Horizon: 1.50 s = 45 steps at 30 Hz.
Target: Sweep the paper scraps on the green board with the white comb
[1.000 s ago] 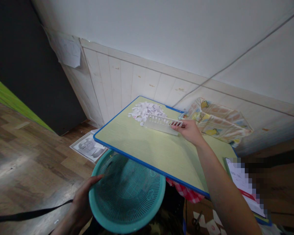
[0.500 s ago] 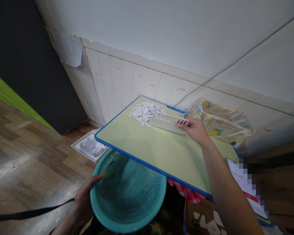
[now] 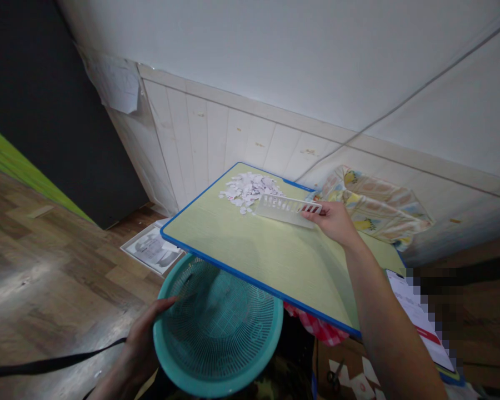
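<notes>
left fingers (image 3: 165, 304) mostly hidden behind teal basket (image 3: 219, 333)

White slotted plate (image 3: 281, 214) tilts beside heaped paper scraps (image 3: 248, 189)

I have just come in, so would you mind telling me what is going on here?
A person's right hand holds a white slotted plate by one end; its other end is at the heap of white paper scraps on the blue-edged table. The left hand grips the rim of a teal colander at the table's near edge.
</notes>
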{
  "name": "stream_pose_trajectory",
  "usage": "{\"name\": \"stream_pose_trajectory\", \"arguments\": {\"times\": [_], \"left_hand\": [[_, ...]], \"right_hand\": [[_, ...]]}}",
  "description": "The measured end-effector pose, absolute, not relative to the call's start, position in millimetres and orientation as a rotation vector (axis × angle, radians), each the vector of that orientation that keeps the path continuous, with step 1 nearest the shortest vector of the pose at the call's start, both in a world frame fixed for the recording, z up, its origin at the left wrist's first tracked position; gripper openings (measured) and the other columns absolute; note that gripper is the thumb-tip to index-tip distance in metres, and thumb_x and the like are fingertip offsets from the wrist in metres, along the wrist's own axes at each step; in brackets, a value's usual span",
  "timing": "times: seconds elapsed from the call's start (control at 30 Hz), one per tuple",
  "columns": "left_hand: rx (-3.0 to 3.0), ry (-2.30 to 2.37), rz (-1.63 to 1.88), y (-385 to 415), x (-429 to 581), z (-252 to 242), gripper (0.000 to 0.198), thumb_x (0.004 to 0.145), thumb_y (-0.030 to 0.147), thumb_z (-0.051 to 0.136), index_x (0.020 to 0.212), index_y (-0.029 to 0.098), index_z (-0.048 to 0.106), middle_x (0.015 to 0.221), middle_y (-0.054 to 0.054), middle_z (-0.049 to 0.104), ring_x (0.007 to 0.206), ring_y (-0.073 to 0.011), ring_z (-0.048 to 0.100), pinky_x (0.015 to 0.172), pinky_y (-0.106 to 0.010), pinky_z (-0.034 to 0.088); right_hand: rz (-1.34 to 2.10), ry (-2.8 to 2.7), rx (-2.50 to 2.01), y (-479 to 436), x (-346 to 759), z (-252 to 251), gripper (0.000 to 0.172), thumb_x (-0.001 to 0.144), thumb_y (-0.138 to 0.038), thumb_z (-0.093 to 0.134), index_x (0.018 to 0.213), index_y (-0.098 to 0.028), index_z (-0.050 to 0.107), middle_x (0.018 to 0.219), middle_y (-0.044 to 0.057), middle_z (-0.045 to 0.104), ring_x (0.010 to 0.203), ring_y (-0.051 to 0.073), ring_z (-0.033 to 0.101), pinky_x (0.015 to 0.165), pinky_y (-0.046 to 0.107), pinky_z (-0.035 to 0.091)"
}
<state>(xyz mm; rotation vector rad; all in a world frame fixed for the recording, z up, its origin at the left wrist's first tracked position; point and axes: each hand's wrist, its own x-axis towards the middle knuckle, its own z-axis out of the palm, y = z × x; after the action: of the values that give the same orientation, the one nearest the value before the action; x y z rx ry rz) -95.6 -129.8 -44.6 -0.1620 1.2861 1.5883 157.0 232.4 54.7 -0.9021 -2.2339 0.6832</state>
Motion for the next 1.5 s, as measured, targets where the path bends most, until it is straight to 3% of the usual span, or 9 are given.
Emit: {"name": "stream_pose_trajectory", "arguments": {"times": [0.6,0.77,0.97,1.27,1.5], "left_hand": [[-0.172,1.278,1.569,-130.7,-97.5,-47.7,0.015,0.082,0.01,0.071,0.072,0.015,0.08,0.063,-0.009,0.082,0.055,-0.0258,0.078,0.057,-0.032,0.066],[-0.238,1.208,1.565,-130.3,-97.7,-47.9,0.018,0.08,0.01,0.07,0.093,0.016,0.083,0.065,-0.008,0.083,0.062,-0.0299,0.08,0.059,-0.035,0.066],[-0.19,1.268,1.589,-129.1,-94.6,-45.4,0.016,0.083,0.01,0.07,0.072,0.016,0.08,0.064,-0.007,0.083,0.056,-0.0247,0.078,0.058,-0.031,0.066],[-0.212,1.242,1.563,-128.2,-95.2,-46.4,0.01,0.081,0.012,0.071,0.078,0.016,0.08,0.065,-0.008,0.083,0.062,-0.0296,0.081,0.059,-0.035,0.067],[-0.189,1.256,1.562,-129.5,-95.3,-46.9,0.019,0.086,0.011,0.067,0.073,0.014,0.081,0.065,-0.009,0.083,0.056,-0.024,0.078,0.059,-0.031,0.066]], "right_hand": [[0.582,-2.187,-0.925,232.9,157.5,54.7,0.027,0.08,-0.042,0.075,0.088,-0.017,0.082,0.075,0.005,0.076,0.07,0.023,0.068,0.065,0.033,0.051],[0.683,-2.214,-0.905,224.3,151.7,55.3,0.029,0.077,-0.046,0.078,0.083,-0.018,0.081,0.07,0.005,0.074,0.068,0.024,0.067,0.063,0.034,0.051],[0.702,-2.182,-0.907,225.5,147.8,49.9,0.029,0.078,-0.046,0.077,0.083,-0.017,0.081,0.068,0.003,0.072,0.066,0.022,0.066,0.062,0.032,0.05],[0.715,-2.185,-0.864,223.8,136.9,41.7,0.029,0.08,-0.044,0.074,0.087,-0.017,0.081,0.074,0.003,0.075,0.068,0.022,0.066,0.065,0.032,0.05],[0.644,-2.228,-0.864,220.1,120.3,36.8,0.026,0.083,-0.041,0.071,0.089,-0.018,0.081,0.074,0.002,0.075,0.069,0.021,0.065,0.064,0.031,0.046]]}}
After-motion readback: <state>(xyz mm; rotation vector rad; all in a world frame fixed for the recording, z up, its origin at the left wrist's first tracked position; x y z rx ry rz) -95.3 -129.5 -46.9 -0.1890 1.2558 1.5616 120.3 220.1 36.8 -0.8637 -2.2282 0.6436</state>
